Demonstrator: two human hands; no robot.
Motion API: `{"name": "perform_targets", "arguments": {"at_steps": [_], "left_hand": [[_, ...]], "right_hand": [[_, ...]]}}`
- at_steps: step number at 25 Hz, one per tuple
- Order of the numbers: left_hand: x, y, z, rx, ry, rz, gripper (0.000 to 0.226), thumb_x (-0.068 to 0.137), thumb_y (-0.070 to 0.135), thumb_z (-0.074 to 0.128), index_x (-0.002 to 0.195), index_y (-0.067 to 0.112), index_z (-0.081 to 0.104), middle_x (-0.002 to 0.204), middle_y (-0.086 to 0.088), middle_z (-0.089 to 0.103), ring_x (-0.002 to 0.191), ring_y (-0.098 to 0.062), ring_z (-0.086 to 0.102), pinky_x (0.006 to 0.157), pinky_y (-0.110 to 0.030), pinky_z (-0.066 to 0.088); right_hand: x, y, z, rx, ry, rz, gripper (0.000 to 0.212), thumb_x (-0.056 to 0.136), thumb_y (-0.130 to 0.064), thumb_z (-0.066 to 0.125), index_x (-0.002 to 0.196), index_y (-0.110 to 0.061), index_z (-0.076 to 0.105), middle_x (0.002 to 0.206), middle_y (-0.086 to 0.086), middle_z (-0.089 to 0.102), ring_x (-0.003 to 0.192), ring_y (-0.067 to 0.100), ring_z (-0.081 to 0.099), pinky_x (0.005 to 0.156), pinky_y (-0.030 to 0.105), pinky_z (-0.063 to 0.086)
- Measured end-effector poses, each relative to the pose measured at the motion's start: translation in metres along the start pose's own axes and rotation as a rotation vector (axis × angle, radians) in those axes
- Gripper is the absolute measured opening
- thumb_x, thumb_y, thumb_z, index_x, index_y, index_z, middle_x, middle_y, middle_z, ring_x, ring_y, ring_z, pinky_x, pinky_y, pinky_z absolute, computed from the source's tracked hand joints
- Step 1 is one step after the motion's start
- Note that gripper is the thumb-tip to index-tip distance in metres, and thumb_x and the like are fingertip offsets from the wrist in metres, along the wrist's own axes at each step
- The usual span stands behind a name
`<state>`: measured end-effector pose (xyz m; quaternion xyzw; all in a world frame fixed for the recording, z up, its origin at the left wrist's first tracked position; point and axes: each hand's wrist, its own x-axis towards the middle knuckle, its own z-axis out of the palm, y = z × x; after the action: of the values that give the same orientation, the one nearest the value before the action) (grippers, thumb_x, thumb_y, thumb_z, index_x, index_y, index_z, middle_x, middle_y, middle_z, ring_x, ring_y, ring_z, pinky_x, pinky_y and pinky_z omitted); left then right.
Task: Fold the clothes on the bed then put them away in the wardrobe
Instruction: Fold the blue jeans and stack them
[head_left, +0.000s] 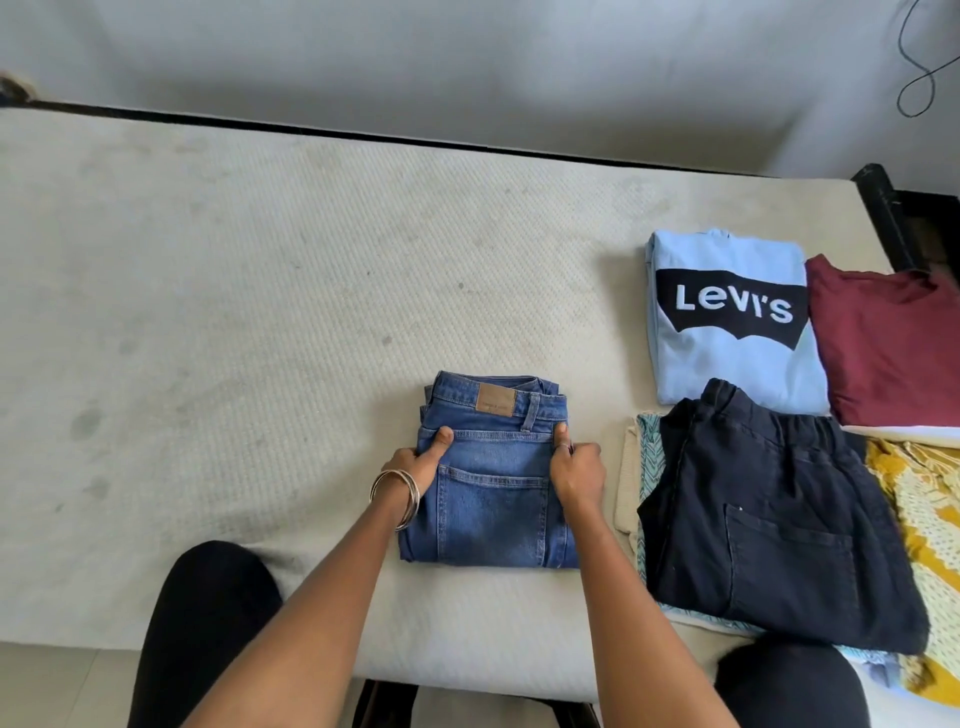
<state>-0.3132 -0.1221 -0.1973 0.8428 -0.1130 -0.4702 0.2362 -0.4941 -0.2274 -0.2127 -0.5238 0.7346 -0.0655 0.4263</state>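
Note:
A folded pair of blue jeans (493, 499) lies on the bare mattress (260, 312) near its front edge, back pocket and brown waist patch facing up. My left hand (418, 462), with bangles on the wrist, grips the jeans' left side. My right hand (576, 470) grips their right side. Both thumbs lie on top of the denim, and the fingers curl under its edges. To the right lie folded clothes: a light blue Levi's shirt (727, 358), a maroon top (893, 348) and dark navy trousers (779, 530).
Under the navy trousers lie a teal patterned cloth (649, 457) and a beige piece. A yellow patterned garment (924, 519) sits at the far right. A black bed frame (888, 218) borders the mattress, with a white wall behind. My knees press the front edge.

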Motion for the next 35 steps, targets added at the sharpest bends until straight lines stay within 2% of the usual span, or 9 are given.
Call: {"name": "perform_targets", "arguments": {"at_steps": [5,9,13,19,26,29,31,33,35], "left_hand": [[-0.027,-0.005,-0.002,-0.216,-0.064,0.019,0.095,0.054,0.097,0.042,0.092,0.013,0.066,0.091,-0.009,0.071,0.083,-0.025,0.067,0.080,-0.037,0.052],[-0.063,0.022,-0.006,-0.434,-0.129,0.107,0.082,0.077,0.083,0.030,0.101,0.016,0.070,0.093,-0.011,0.074,0.085,-0.027,0.070,0.071,-0.034,0.054],[-0.105,0.079,0.013,-0.510,-0.086,0.318,0.078,0.082,0.081,0.027,0.101,0.020,0.071,0.096,-0.006,0.074,0.091,-0.027,0.069,0.082,-0.042,0.056],[-0.169,0.154,0.122,-0.362,-0.228,0.593,0.106,0.062,0.098,0.022,0.126,0.024,0.061,0.126,0.000,0.064,0.114,-0.021,0.060,0.102,-0.044,0.046],[-0.172,0.134,0.215,-0.182,-0.482,0.325,0.106,0.069,0.087,0.044,0.145,0.014,0.033,0.141,-0.008,0.050,0.124,-0.027,0.052,0.106,-0.043,0.041],[-0.167,0.123,0.219,-0.116,-0.301,0.439,0.074,0.093,0.049,0.054,0.148,0.014,0.019,0.140,-0.013,0.048,0.122,-0.032,0.052,0.103,-0.041,0.041],[-0.177,0.124,0.218,0.083,0.104,0.674,0.067,0.094,0.042,0.054,0.147,0.014,0.026,0.134,-0.018,0.047,0.118,-0.039,0.050,0.093,-0.045,0.044],[-0.187,0.133,0.224,0.378,0.459,1.136,0.053,0.089,0.039,0.054,0.138,0.017,0.046,0.132,-0.013,0.049,0.116,-0.035,0.050,0.085,-0.045,0.047],[-0.187,0.151,0.231,0.769,0.391,1.423,0.052,0.092,0.041,0.046,0.141,0.024,0.044,0.149,-0.008,0.037,0.134,-0.031,0.038,0.101,-0.048,0.038]], "right_hand": [[-0.019,-0.001,-0.020,0.279,-0.265,0.141,0.090,0.086,-0.080,0.028,0.132,-0.007,0.053,0.114,0.012,0.061,0.099,0.031,0.058,0.083,0.040,0.048],[-0.036,-0.006,-0.053,0.464,-0.396,-0.002,0.077,0.086,-0.076,0.041,0.133,-0.016,0.055,0.132,0.005,0.060,0.116,0.025,0.059,0.102,0.045,0.048],[-0.057,-0.010,-0.141,0.623,-0.328,-0.230,0.053,0.089,-0.061,0.057,0.119,-0.017,0.059,0.117,0.001,0.070,0.107,0.022,0.067,0.092,0.045,0.054],[-0.059,0.045,-0.297,0.685,-0.012,-0.404,0.018,0.104,-0.030,0.045,0.090,-0.025,0.055,0.088,-0.004,0.067,0.080,0.012,0.064,0.075,0.035,0.054],[0.013,0.129,-0.310,0.272,0.140,-0.158,0.026,0.101,-0.042,0.045,0.100,-0.017,0.052,0.103,0.013,0.061,0.083,0.023,0.055,0.073,0.039,0.046],[0.015,0.133,-0.297,0.183,0.175,-0.083,0.047,0.100,-0.045,0.048,0.130,-0.009,0.045,0.122,0.019,0.058,0.109,0.035,0.056,0.085,0.038,0.042],[0.008,0.122,-0.307,0.030,0.354,-0.137,0.053,0.099,-0.043,0.050,0.139,-0.010,0.039,0.125,0.020,0.056,0.116,0.040,0.051,0.086,0.039,0.039],[0.003,0.108,-0.313,-0.135,0.643,-0.415,0.046,0.098,-0.043,0.047,0.131,-0.011,0.051,0.123,0.016,0.058,0.113,0.039,0.050,0.090,0.041,0.035],[0.006,0.094,-0.308,-0.247,0.592,-0.696,0.046,0.097,-0.044,0.041,0.128,-0.015,0.057,0.129,0.009,0.057,0.119,0.034,0.048,0.093,0.039,0.033]]}}
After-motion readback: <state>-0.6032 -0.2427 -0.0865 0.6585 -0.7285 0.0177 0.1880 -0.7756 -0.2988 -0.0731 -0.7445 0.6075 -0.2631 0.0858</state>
